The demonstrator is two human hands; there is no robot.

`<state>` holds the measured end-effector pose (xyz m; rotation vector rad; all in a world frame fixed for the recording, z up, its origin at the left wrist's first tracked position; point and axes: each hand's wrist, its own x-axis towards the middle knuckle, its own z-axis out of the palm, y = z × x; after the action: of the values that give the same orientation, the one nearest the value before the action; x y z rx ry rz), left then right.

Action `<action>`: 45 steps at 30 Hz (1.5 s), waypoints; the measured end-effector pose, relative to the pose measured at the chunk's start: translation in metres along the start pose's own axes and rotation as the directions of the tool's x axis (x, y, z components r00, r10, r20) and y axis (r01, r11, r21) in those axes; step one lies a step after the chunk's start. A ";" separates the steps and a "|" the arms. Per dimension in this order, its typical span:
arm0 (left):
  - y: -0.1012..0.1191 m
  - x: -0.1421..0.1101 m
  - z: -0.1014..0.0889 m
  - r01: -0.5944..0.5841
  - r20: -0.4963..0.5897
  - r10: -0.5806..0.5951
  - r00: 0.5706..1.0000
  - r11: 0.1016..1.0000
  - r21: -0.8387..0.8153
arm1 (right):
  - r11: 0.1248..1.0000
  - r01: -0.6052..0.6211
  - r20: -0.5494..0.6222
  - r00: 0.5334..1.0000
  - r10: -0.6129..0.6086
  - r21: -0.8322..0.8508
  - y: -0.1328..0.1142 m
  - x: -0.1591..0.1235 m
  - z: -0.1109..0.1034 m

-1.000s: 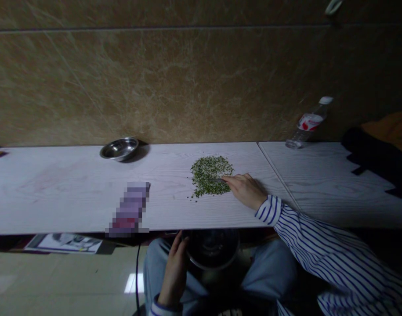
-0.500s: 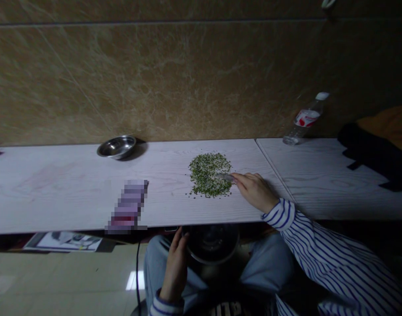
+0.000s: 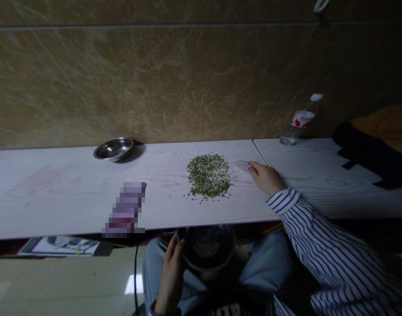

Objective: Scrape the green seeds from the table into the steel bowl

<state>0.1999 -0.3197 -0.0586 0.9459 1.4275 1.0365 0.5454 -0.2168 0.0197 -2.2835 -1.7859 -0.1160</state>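
Observation:
Small green beans or grains (image 3: pixel 205 175) lie spread in a rough round patch on the pale wooden tabletop (image 3: pixel 168 210). Just to the right of them, my right hand (image 3: pixel 266 177) pinches a small see-through, rounded piece like a spoon or scoop (image 3: pixel 243 165); its exact kind is unclear. Down below the table's front edge, my left hand (image 3: pixel 172 267) grips the left rim of a dark bowl (image 3: pixel 209 248) at my lap, its far part hidden under the tabletop.
A shiny metal bowl (image 3: pixel 113 150) stands near the wall on the left, a blurred-out purple item (image 3: pixel 125 208) in front of it. Toward the back right are a clear plastic bottle (image 3: pixel 299 120) and a black and orange cloth item (image 3: pixel 378 145). A cable (image 3: pixel 135 281) hangs below the table.
My right hand has drawn the see-through piece to the right, out of the green patch and slightly up. My left hand still grips the dark bowl, which shows a little more now.

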 end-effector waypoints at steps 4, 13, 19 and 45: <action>0.007 0.001 0.001 0.083 0.016 -0.082 0.996 0.996 -0.022 | 1.000 0.026 0.013 1.000 -0.026 0.005 -0.007 -0.009 0.003; 0.008 0.006 0.002 0.277 0.005 -0.278 0.960 0.955 -0.107 | 0.969 0.197 -0.062 0.980 -0.190 0.147 -0.025 -0.042 0.007; 0.000 0.009 0.005 0.224 -0.014 -0.229 0.973 0.963 -0.147 | 0.943 0.261 -0.109 0.964 -0.243 0.206 -0.038 -0.058 0.010; 0.008 0.002 0.011 0.316 -0.006 -0.322 0.947 0.931 -0.180 | 0.934 0.269 -0.146 0.960 -0.240 0.235 -0.057 -0.094 0.007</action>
<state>0.2112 -0.3143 -0.0524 0.5455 1.4344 0.9199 0.4665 -0.2911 0.0010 -1.8281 -1.9072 -0.0594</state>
